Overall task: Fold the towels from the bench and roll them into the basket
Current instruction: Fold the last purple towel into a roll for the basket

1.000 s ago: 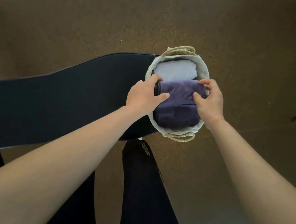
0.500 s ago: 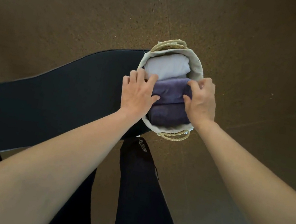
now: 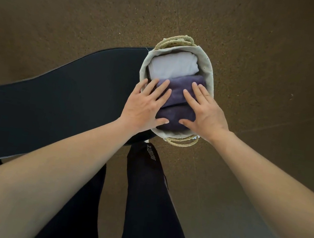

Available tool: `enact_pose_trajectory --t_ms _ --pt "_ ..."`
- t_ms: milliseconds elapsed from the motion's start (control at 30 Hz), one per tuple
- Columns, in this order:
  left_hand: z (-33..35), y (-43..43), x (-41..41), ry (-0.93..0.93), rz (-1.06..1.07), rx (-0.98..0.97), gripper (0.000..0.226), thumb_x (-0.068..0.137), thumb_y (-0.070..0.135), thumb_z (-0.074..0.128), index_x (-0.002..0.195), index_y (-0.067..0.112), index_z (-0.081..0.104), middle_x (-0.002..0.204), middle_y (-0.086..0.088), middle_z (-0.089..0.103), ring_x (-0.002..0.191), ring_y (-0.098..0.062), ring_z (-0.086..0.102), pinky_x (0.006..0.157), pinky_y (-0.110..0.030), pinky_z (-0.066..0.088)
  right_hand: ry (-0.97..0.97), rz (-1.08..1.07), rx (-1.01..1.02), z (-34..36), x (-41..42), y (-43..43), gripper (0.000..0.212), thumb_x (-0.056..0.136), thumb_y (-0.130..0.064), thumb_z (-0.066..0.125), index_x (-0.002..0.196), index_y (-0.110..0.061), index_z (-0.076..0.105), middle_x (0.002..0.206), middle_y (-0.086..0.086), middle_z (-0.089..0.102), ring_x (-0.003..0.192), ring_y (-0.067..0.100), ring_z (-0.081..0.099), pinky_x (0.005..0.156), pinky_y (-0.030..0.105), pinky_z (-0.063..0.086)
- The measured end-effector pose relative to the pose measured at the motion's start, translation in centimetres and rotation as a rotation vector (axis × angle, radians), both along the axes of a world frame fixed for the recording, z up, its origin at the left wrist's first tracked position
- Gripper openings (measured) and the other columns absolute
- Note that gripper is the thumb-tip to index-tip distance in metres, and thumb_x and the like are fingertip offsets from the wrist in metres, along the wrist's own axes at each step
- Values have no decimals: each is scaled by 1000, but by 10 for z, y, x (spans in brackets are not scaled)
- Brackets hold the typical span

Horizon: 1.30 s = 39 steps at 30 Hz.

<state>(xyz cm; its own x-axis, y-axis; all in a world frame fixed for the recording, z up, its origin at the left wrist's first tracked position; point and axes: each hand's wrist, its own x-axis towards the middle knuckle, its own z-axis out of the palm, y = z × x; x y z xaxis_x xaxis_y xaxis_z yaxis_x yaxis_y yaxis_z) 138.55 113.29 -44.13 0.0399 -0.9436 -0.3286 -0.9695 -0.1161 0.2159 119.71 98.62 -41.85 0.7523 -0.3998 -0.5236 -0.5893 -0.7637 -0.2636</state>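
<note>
Basket (image 3: pixel 211 74): pale cloth-lined oval, sits on the right end of the bench, partly overhanging the floor; rope handles at far and near ends.
White towel (image 3: pixel 173 66): rolled, in the far end of the basket.
Purple towels (image 3: pixel 177 93): two dark rolls side by side, filling the middle and near end, the far one touching the white towel.
Left hand (image 3: pixel 144 104): flat, fingers straight and spread, pressing down on the left part of the purple towels, palm over the basket rim.
Right hand (image 3: pixel 204 110): flat, fingers straight, pressing on the right part of the same rolls; thumb on the nearer roll.
Bench (image 3: pixel 53 92): black padded top, runs left from the basket.
Floor (image 3: pixel 86 15): brown speckled.
Legs (image 3: pixel 147 189): dark trousers, small lettering at the knee.
</note>
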Motion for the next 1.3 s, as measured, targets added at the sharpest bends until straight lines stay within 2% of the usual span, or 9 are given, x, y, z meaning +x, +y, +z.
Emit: enact_pose_trajectory --t_ms 167,400,633,767,833,933,1033,1200,1300 --pt "-2 -5 -5 -83 -55 99 94 88 72 55 160 16 33 170 -10 23 158 -37 16 127 -55 10 124 137 -97 2 5 0 97 85 -46 78 162 -17 27 169 16 20 156 32 22 128 44 17" --pt "-10 -27 -6 -153 -84 169 93 88 70 59 159 16 35 168 -12 29 157 -39 17 127 -56 10 238 108 -94 -10 25 0 95 92 -44 70 164 -18 15 171 15 9 159 30 10 128 40 3" --pt "-8 -33 -6 -148 -75 189 90 88 69 61 157 15 40 166 -12 34 156 -40 21 126 -59 11 251 144 -130 -13 26 -2 92 95 -48 66 164 -19 13 171 15 8 159 30 9 128 41 4" --pt "-3 -28 -5 -126 -57 154 91 85 69 62 156 17 40 166 -11 34 155 -39 23 126 -57 12 172 140 -158 -11 20 -2 100 85 -46 77 163 -15 23 169 19 17 156 34 19 128 44 12" --pt "2 -24 -5 -92 -36 139 90 83 67 64 155 18 42 166 -10 34 153 -39 27 126 -56 14 113 134 -182 -10 14 2 103 77 -42 86 159 -11 32 166 23 25 153 38 27 126 49 21" --pt "6 -20 -2 18 38 87 80 80 58 68 148 20 52 162 -7 42 148 -37 36 124 -51 21 54 111 -196 -6 6 9 101 75 -39 87 158 -12 36 165 23 27 152 39 29 125 51 22" --pt "13 -22 4 171 142 -10 64 78 51 70 134 21 65 152 -3 53 140 -32 45 114 -47 34 4 71 -188 -1 0 11 98 74 -40 87 157 -15 39 165 20 28 152 36 28 123 53 22" --pt "28 -13 17 301 281 -160 49 82 33 70 129 20 67 138 -1 60 126 -27 52 98 -42 46 -125 13 -174 12 -11 10 93 72 -44 86 151 -18 46 159 14 39 145 33 33 113 51 29" --pt "37 1 25 436 419 -173 39 84 21 71 123 20 68 130 2 62 115 -23 57 90 -38 51 -212 -47 -187 20 -17 14 82 74 -43 83 145 -17 53 148 11 49 136 32 40 107 49 33"
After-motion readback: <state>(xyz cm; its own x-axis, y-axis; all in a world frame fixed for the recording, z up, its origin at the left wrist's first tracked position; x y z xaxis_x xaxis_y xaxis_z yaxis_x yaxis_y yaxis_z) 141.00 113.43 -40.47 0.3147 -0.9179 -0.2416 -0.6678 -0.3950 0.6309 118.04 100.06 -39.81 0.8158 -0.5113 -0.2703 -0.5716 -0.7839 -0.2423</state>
